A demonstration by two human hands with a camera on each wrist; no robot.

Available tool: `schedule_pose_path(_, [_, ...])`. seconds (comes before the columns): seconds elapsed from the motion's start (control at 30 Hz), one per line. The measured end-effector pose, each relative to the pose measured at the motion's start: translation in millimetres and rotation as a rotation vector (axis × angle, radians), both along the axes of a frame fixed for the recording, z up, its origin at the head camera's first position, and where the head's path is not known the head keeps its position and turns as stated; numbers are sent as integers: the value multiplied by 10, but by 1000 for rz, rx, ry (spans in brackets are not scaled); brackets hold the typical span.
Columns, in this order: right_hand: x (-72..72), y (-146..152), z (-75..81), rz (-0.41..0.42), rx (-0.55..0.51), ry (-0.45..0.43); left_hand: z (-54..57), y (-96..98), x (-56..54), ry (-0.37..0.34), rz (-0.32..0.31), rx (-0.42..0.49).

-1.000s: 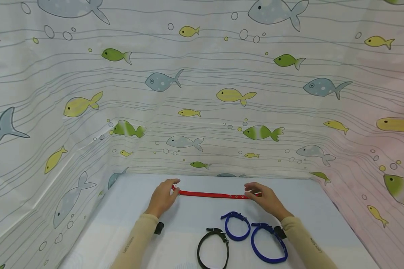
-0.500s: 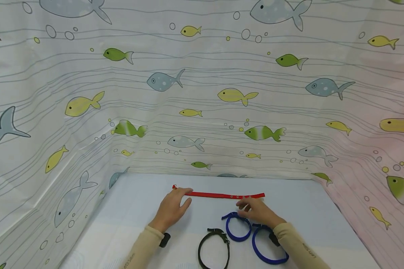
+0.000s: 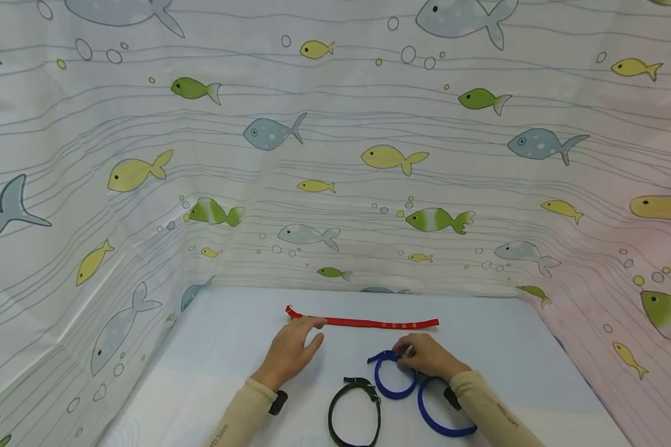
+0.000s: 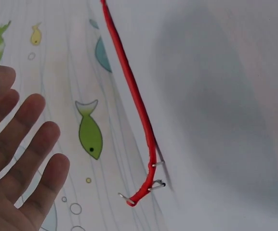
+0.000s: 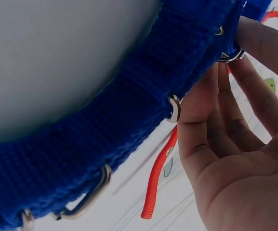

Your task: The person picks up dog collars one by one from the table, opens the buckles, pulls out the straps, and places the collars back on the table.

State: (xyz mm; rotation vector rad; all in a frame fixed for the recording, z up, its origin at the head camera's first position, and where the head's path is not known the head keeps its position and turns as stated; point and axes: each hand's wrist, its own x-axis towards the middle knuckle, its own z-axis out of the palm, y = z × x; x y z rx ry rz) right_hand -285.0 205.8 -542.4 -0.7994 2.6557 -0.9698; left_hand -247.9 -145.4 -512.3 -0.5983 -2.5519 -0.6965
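Note:
A red collar with eyelets and metal rings lies stretched out at the back of the table. Just in front of its ringed end hovers my left hand, fingers loosely spread and holding nothing; the left wrist view shows those fingers apart from the collar. My right hand has thumb and fingers curled about the buckle part of the smaller blue collar. A larger blue collar lies under my right wrist, partly covered by it. In the right wrist view, blue webbing with metal loops hides my fingertips.
A black buckled collar lies in a loop at the near middle of the white table. Fish-patterned sheeting rises at the back and on both sides.
Both hands have let go of the red collar's ends, leaving it flat. My right hand has come toward me and left to the smaller blue collar; my left has shifted slightly right and nearer.

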Motion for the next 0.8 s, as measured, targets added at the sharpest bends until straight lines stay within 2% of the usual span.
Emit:
schedule_pose_path(0.23, [11, -40, 23, -11, 15, 12, 53, 58, 46, -14, -25, 26])
schedule_pose_path(0.33, [33, -53, 64, -11, 0, 57, 87, 95, 79, -16, -41, 44])
schedule_pose_path(0.5, [78, -80, 195, -9, -32, 145, 157, 174, 117, -51, -93, 97])
schedule_pose_path(0.63, [140, -108, 309, -34, -59, 165, 217, 242, 148, -84, -133, 120])
schedule_pose_path(0.8, [206, -199, 434, -92, -119, 175, 277, 332, 174, -86, -165, 121])
